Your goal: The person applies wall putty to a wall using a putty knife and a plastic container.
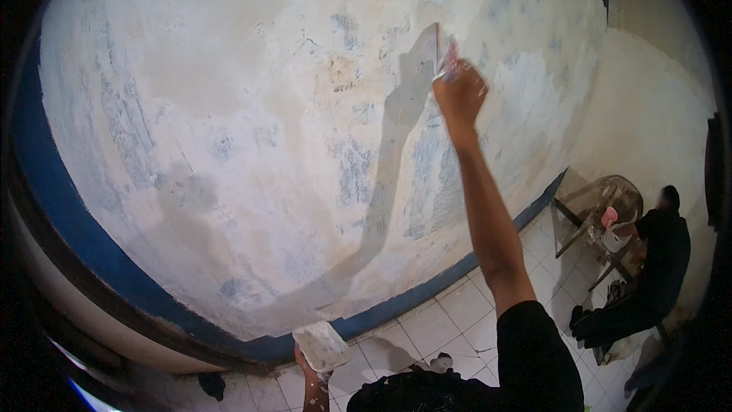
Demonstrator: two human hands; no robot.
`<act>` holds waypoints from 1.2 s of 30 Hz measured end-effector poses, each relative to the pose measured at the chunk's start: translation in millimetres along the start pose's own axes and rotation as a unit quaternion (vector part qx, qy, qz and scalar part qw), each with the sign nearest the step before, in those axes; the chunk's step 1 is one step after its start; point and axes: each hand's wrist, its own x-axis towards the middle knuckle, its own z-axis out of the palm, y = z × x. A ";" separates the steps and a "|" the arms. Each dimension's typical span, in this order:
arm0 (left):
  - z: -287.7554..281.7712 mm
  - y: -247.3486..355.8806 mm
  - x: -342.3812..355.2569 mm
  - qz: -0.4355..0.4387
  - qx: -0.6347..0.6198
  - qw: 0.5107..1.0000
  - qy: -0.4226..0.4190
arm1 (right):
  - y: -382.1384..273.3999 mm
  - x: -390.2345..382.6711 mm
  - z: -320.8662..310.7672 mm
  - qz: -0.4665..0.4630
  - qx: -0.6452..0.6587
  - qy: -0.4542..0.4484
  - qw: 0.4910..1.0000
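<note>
My right arm reaches up to a large wall (252,137) covered in patchy white and beige filler, with bluish-grey old paint showing through. My right hand (462,93) is closed around a scraper (451,52) with a reddish part, its thin edge at the wall surface; motion blurs it, so its exact shape is unclear. Low down at the wall's foot, my left hand (307,366) grips a shallow white tray (323,345) smeared with whitish paste. White specks dot the left wrist.
A dark blue band (84,221) edges the wall's base above white floor tiles (450,313). At right, a person in dark clothes (662,248) bends by a worn round-topped wooden stool (621,194) and a pink cup (609,217). A dark item (212,386) lies on the floor.
</note>
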 end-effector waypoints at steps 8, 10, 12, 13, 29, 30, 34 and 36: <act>-8.3 2.3 -8.0 -0.012 0.041 0.999 -0.025 | -119.1 -59.5 -50.2 -0.048 0.299 -0.118 0.946; 23.9 9.0 -19.4 -0.009 0.062 0.998 0.007 | -93.8 -58.6 -48.1 -0.025 0.300 -0.091 0.949; 24.5 13.6 -18.7 0.003 0.078 0.996 0.037 | -58.4 -45.9 -45.2 0.000 0.253 -0.062 0.965; 4.7 11.0 -9.1 0.008 0.042 0.999 0.025 | -41.0 -41.4 -39.5 0.096 0.278 -0.062 0.954; -26.8 -10.5 1.8 -0.018 -0.029 0.999 -0.013 | 50.9 -87.2 -12.3 0.040 -0.012 -0.047 0.998; -15.5 -6.9 -4.1 -0.015 -0.029 0.999 -0.011 | 41.1 -88.1 -12.5 0.041 -0.011 -0.046 0.998; -20.8 -4.6 -5.6 -0.032 -0.083 0.996 -0.001 | -64.0 -124.3 -6.9 0.001 0.151 -0.075 0.986; 13.9 1.1 -18.8 -0.033 -0.005 0.999 0.022 | -80.4 -131.1 -15.6 -0.015 0.201 -0.095 0.975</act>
